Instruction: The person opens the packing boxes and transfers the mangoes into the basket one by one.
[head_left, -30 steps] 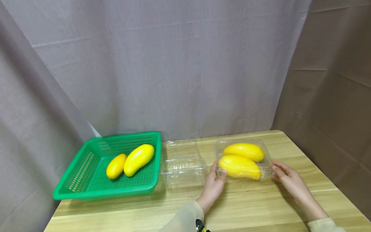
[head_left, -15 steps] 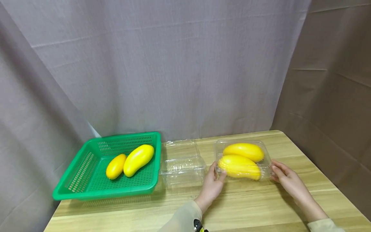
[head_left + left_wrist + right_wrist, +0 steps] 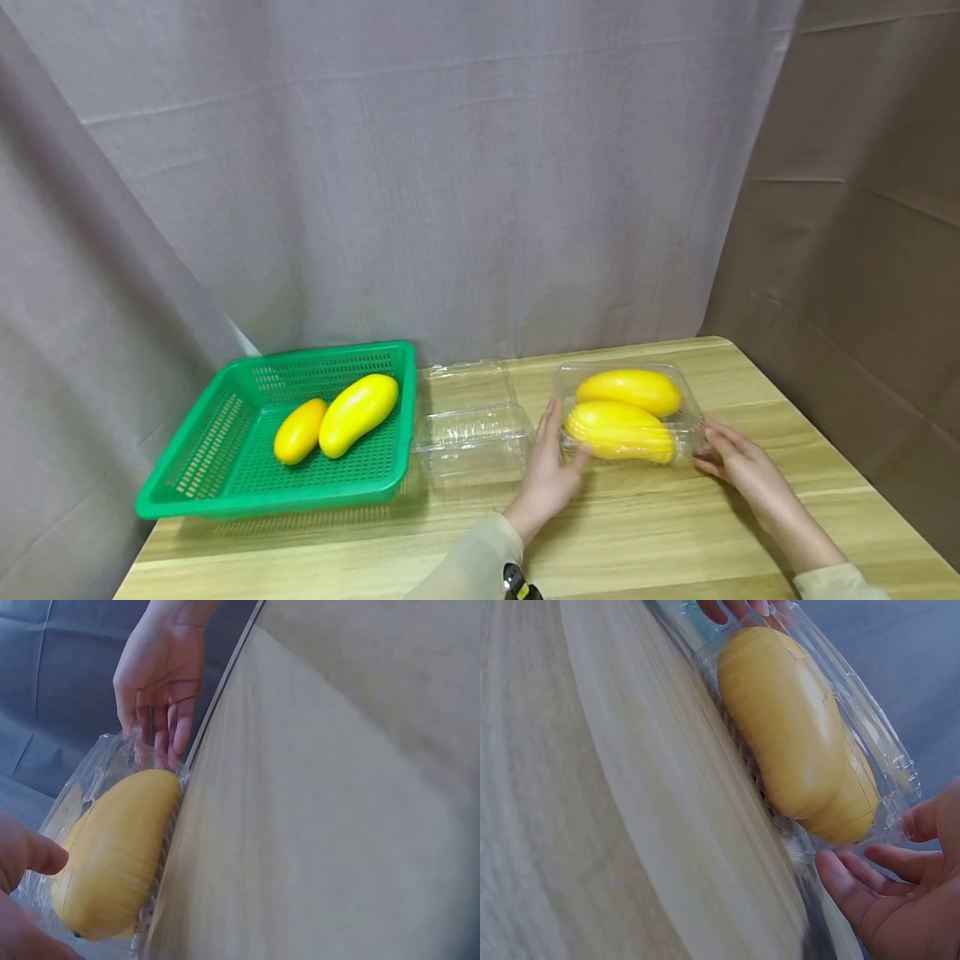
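A clear plastic clamshell box (image 3: 690,429) with two yellow mangoes (image 3: 628,392) inside stands on the right part of the table, its lid down over them. My left hand (image 3: 546,475) is at its left side, fingers extended along the wall and thumb by the front corner. At the opposite side, my right hand (image 3: 750,475) has its fingertips right at the front right corner. The right wrist view shows these fingers (image 3: 900,862) spread loosely around the box's end. Up close in the left wrist view, the front mango (image 3: 120,855) fills much of the box.
A green plastic basket (image 3: 262,504) on the left holds a small orange-yellow mango (image 3: 300,431) and a larger yellow one (image 3: 358,415). Between basket and hands lies another clear box (image 3: 472,442), its lid folded back. A grey curtain (image 3: 480,183) hangs behind the wooden table (image 3: 615,542).
My left fingers have straightened and reached farther along the box's left side. The right fingertips have shifted slightly at the corner. The box has stayed almost in place.
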A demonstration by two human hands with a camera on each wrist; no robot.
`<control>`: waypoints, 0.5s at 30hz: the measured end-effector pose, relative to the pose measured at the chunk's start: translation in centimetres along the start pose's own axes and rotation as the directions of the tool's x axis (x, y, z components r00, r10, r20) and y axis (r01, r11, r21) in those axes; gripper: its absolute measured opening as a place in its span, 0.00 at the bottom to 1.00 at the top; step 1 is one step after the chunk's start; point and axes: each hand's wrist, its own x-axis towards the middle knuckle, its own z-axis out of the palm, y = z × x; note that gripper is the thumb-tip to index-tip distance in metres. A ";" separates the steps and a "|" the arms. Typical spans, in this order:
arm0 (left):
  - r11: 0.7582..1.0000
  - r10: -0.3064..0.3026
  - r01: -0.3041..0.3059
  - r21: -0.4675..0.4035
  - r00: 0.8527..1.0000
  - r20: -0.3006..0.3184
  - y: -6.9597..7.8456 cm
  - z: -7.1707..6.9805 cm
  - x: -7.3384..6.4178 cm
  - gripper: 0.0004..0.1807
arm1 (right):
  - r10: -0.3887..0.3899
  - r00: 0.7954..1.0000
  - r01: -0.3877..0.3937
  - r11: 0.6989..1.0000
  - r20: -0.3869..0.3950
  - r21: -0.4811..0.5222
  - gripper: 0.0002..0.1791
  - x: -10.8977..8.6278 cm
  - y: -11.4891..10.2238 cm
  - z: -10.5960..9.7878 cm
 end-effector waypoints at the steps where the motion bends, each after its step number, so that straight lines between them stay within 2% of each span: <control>1: 1.000 0.012 -0.012 0.006 1.000 0.004 0.0 0.0 0.1 0.43 | 0.004 1.000 -0.004 1.000 -0.001 0.006 0.35 0.0 0.1 0.0; 7: 0.998 0.042 -0.042 0.048 0.999 0.004 0.2 -0.1 0.3 0.40 | 0.012 1.000 -0.012 1.000 -0.009 0.017 0.35 0.1 0.3 -0.1; 15: 0.983 0.099 -0.098 0.158 0.995 -0.002 0.5 -0.1 0.2 0.37 | 0.004 1.000 -0.004 1.000 -0.018 0.003 0.35 -0.1 0.0 0.0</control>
